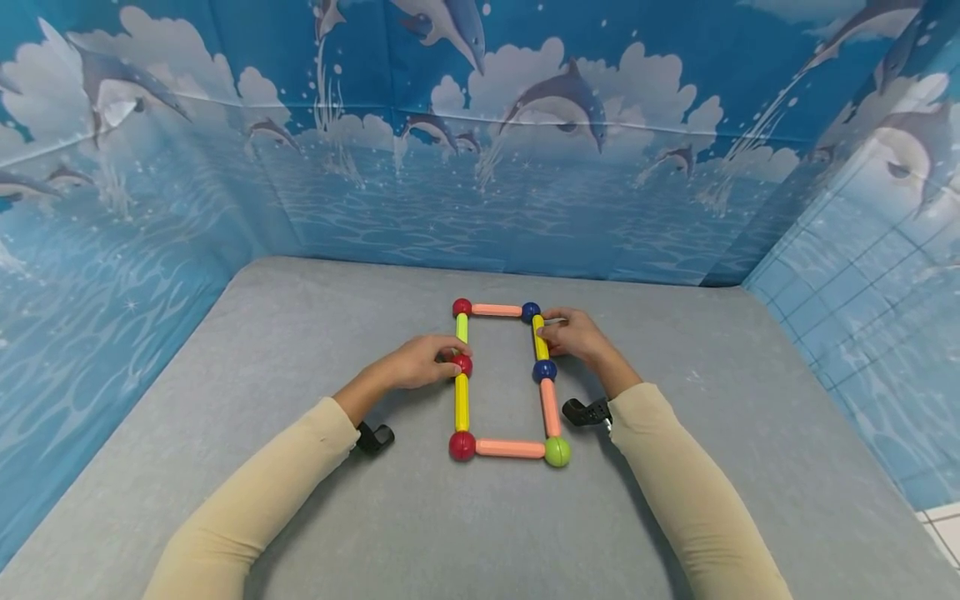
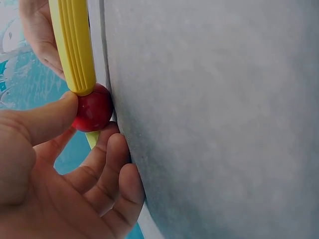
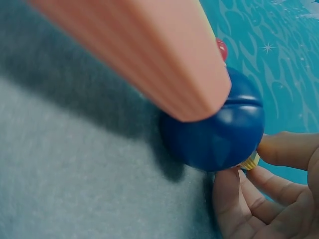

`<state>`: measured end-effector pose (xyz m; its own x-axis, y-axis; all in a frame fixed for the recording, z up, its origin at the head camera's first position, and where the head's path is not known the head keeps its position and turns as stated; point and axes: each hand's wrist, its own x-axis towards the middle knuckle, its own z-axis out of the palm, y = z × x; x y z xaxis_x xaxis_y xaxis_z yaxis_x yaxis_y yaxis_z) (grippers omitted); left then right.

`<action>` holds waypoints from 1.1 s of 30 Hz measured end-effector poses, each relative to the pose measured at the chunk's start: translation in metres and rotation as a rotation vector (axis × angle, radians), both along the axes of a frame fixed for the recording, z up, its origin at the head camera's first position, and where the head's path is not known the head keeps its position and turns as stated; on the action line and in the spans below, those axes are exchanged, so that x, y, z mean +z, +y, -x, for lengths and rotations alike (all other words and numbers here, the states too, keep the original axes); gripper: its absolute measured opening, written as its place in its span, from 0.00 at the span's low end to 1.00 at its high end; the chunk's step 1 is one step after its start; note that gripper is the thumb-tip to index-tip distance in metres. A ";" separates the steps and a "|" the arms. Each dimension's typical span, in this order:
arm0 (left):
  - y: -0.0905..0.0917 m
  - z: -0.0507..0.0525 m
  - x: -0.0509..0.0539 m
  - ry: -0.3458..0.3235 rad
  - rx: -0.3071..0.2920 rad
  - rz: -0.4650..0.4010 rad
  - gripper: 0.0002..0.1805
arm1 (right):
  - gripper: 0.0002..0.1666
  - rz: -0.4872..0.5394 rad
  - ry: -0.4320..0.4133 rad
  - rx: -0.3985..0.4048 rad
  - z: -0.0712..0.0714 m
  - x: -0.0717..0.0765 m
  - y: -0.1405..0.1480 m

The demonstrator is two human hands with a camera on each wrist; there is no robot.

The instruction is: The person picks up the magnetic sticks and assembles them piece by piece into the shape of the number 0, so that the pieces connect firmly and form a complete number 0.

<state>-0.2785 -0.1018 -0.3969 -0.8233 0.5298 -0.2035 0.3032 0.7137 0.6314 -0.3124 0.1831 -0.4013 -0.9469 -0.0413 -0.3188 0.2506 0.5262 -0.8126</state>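
Observation:
Magnetic rods and balls lie joined as a tall rectangle on the grey surface. My left hand (image 1: 416, 361) pinches the middle red ball (image 2: 93, 109) on the left side, between a yellow rod (image 1: 462, 404) and a lime-green rod (image 1: 462, 327). On the right side, my right hand (image 1: 576, 335) grips the upper yellow rod (image 1: 541, 340), just beyond the middle blue ball (image 3: 214, 132). A salmon rod (image 1: 551, 408) runs from that ball down to a green ball (image 1: 557, 452). Red balls sit at the near left (image 1: 462, 446) and far left corners; a blue ball (image 1: 531, 312) forms the far right one.
Salmon rods span the far side (image 1: 497, 310) and near side (image 1: 510, 449) of the rectangle. The grey tabletop (image 1: 315, 533) extends around it. A blue dolphin-print curtain (image 1: 480, 192) hangs along the back and sides. Each wrist carries a black camera mount (image 1: 375, 437).

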 end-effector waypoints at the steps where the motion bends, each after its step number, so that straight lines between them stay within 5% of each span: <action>1: 0.000 0.000 0.000 -0.005 0.003 -0.001 0.20 | 0.31 -0.003 -0.005 -0.002 0.000 -0.001 0.000; 16: -0.001 0.002 -0.001 0.039 -0.024 -0.017 0.19 | 0.30 -0.048 -0.020 -0.028 0.000 0.002 -0.006; 33: 0.000 0.009 -0.001 0.047 0.026 -0.028 0.19 | 0.28 -0.080 0.022 -0.075 0.003 0.004 -0.014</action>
<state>-0.2877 -0.1019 -0.3976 -0.8451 0.5133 -0.1491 0.3150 0.7036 0.6369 -0.3158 0.1693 -0.3975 -0.9534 0.0544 -0.2969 0.2738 0.5697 -0.7749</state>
